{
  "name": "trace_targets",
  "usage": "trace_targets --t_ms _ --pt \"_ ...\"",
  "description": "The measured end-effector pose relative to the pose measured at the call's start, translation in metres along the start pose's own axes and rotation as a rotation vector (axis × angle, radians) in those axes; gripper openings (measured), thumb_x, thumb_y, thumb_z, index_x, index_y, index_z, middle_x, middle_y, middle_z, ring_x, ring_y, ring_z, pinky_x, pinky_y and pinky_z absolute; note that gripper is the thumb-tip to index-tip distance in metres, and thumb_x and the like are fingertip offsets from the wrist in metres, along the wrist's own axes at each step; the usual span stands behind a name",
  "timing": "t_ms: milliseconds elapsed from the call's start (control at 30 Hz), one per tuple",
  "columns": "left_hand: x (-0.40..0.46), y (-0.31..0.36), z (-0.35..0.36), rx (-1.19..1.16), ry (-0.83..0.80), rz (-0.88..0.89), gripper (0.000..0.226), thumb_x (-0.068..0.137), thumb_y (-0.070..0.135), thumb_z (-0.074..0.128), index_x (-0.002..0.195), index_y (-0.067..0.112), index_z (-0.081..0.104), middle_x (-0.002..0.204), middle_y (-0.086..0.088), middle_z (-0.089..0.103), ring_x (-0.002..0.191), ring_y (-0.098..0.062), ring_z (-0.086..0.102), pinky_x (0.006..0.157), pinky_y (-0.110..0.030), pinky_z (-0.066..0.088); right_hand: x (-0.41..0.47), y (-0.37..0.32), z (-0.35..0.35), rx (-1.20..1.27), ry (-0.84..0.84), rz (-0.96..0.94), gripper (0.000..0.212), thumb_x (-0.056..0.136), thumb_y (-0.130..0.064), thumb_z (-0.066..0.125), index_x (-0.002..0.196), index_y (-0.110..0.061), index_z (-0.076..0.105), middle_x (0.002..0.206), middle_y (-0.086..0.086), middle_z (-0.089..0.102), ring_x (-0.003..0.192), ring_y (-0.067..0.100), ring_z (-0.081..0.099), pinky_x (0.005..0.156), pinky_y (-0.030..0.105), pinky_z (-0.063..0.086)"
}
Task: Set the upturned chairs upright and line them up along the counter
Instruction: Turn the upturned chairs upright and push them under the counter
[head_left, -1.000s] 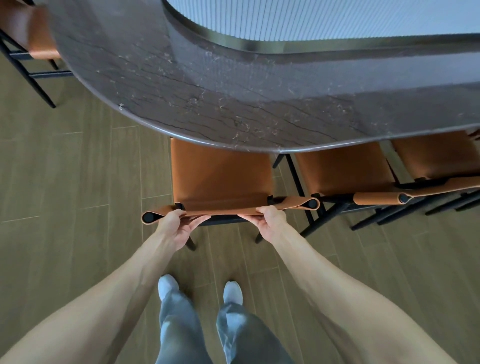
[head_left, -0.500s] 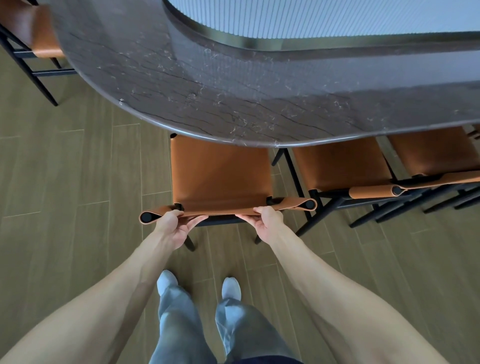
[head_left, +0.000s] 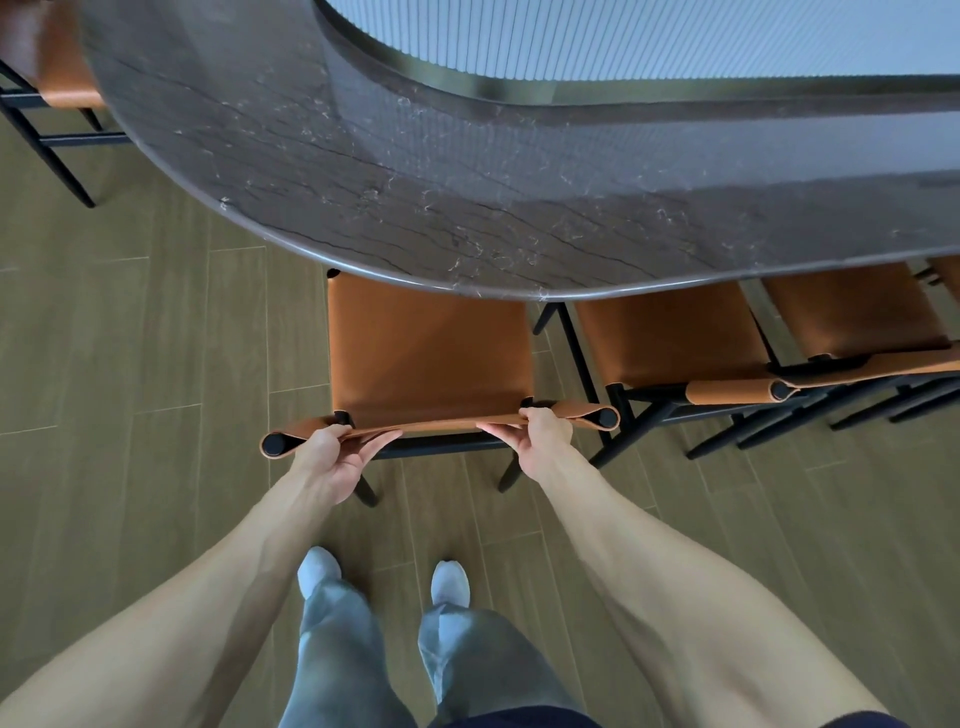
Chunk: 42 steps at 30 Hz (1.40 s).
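Worktop (head_left: 467, 208) conceals the front of each chair seat; far-left chair (head_left: 57, 78) blurred and cropped; rightmost chair (head_left: 857, 317) cut by frame edge

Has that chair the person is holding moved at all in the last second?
Yes. The held chair has slid further under the counter: the counter's edge now covers more of its seat. Both the left hand and right hand grip its backrest.

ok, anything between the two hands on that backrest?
Nothing but the backrest itself: a bare strip of tan leather runs from the left hand to the right hand. Head view.
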<state>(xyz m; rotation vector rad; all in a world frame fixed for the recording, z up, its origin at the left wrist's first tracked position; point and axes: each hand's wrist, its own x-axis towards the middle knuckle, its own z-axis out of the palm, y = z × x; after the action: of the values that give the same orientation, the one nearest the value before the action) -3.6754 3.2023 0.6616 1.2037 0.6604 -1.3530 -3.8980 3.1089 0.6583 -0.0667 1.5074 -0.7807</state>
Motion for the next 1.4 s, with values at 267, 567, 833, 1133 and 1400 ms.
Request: trace_targets --t_ms 267,567,833,1133,1400 --pt "0.000 -0.010 0.017 -0.037 -0.018 -0.001 0.036 0.106 -0.002 0.036 0.141 -0.009 0.038 0.140 -0.034 0.050 0.124 -0.060 0.049 0.085 -0.062 0.055 0.012 -0.024 0.000 -0.034 -0.007 -0.029 0.035 0.098 0.010 0.047 0.127 -0.010 0.044 0.108 0.023 0.061 0.060 0.043 0.073 0.070 0.059 0.062" --pt "0.001 -0.017 0.027 0.043 -0.004 0.055 0.034 0.105 -0.003 0.035 0.137 -0.010 0.043 0.131 -0.033 0.058 0.116 -0.056 0.058 0.073 -0.059 0.058 0.023 -0.029 -0.009 -0.087 -0.016 -0.009 0.037 0.098 0.010 0.046 0.130 -0.008 0.044 0.113 0.023 0.062 0.063 0.044 0.074 0.074 0.061 0.061" --pt "-0.009 -0.024 0.031 0.098 0.086 0.065 0.035 0.104 -0.006 0.035 0.137 -0.009 0.046 0.130 -0.031 0.059 0.114 -0.055 0.060 0.072 -0.057 0.056 0.019 -0.028 -0.016 -0.098 -0.039 -0.009 0.041 0.095 0.014 0.044 0.131 -0.007 0.042 0.124 0.024 0.059 0.075 0.046 0.071 0.068 0.058 0.062" --pt "-0.035 -0.004 0.045 0.504 0.074 -0.125 0.042 0.106 0.017 0.042 0.142 -0.006 0.040 0.114 -0.039 0.063 0.098 -0.052 0.068 0.063 -0.052 0.061 -0.010 -0.057 -0.012 -0.725 -0.142 0.166 0.040 0.105 -0.022 0.049 0.129 0.009 0.054 0.105 0.033 0.070 0.081 0.045 0.075 0.056 0.044 0.062" --pt "-0.095 0.057 0.101 1.021 0.005 0.582 0.031 0.102 0.024 0.053 0.118 0.002 0.067 0.106 -0.014 0.074 0.092 -0.029 0.073 0.079 -0.040 0.062 -0.075 -0.097 0.082 -0.697 -0.264 -0.442 0.032 0.102 -0.022 0.054 0.106 0.004 0.072 0.098 0.022 0.076 0.085 0.027 0.076 0.086 0.042 0.062"
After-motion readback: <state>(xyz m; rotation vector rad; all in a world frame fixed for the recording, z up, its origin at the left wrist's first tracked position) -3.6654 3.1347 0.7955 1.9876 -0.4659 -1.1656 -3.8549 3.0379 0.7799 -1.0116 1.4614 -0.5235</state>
